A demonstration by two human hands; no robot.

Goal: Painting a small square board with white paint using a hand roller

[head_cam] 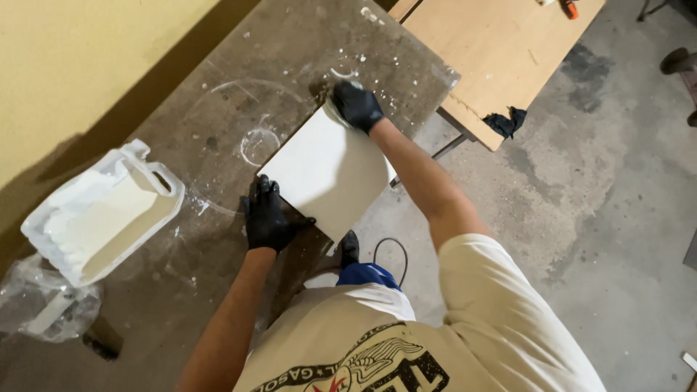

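A white rectangular board (327, 170) lies flat on a dark, paint-spattered worktable (239, 109), one end overhanging the table's near edge. My left hand (266, 215), in a black glove, presses on the board's near left corner. My right hand (356, 105), also in a black glove, grips the far corner of the board. Both arms are bare below a cream T-shirt.
A cut-open white plastic jug (102, 214) holding white paint lies on the table's left side, with a crumpled clear plastic bag (43, 305) beside it. A plywood sheet (494, 51) with a dark rag (506, 122) on its edge lies beyond. Grey concrete floor (581, 218) is to the right.
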